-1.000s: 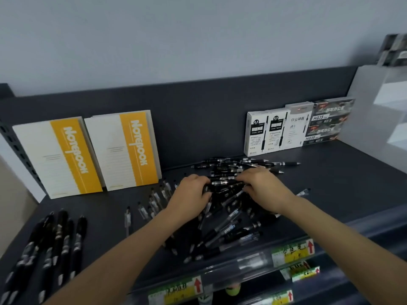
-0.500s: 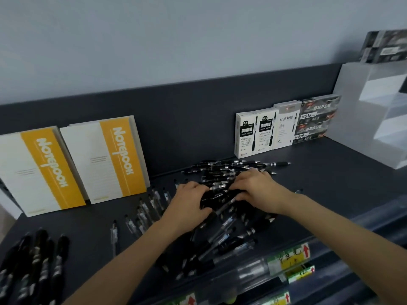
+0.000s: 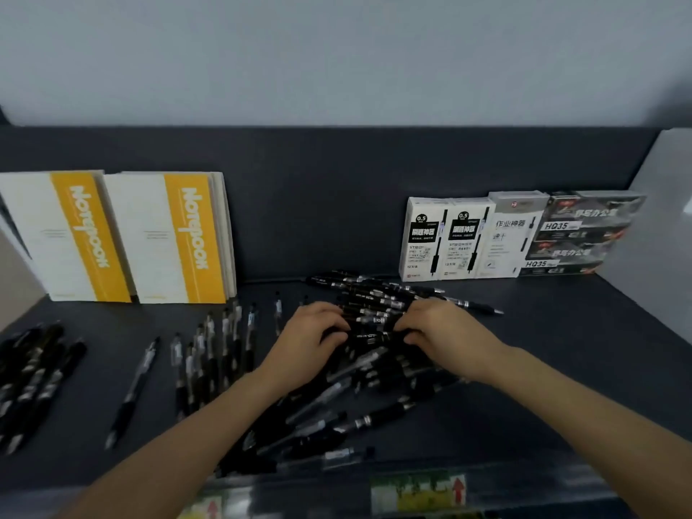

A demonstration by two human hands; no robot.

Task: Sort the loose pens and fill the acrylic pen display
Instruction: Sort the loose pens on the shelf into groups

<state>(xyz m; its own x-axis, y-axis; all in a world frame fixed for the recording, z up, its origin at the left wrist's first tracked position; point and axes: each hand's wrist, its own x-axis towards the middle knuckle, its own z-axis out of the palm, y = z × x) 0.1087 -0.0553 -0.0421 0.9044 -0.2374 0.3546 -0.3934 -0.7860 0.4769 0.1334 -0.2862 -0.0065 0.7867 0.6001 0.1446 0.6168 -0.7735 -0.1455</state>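
Spillage is the main risk in the head view: the heap of loose pens lies mid-way along the dark shelf and trails toward six o'clock. There the lowest pens lie just beside the clear front lip with its price tags. The left hand and right hand meet at the heap's twelve o'clock side, fingers curled on either end of a black pen; blur makes it hard to say whether they grip one pen or several. Lifting it out from among crossed barrels could drag neighbours along, rolling them over the lip. It could also push them toward nine o'clock into the sorted row of clear-barrelled pens, mixing the types. The thick black pens at far nine o'clock lie well apart and look safe. The pale panel at three o'clock is probably the acrylic pen display. A carry there passes the pen boxes at one o'clock, which a swinging wrist could topple.
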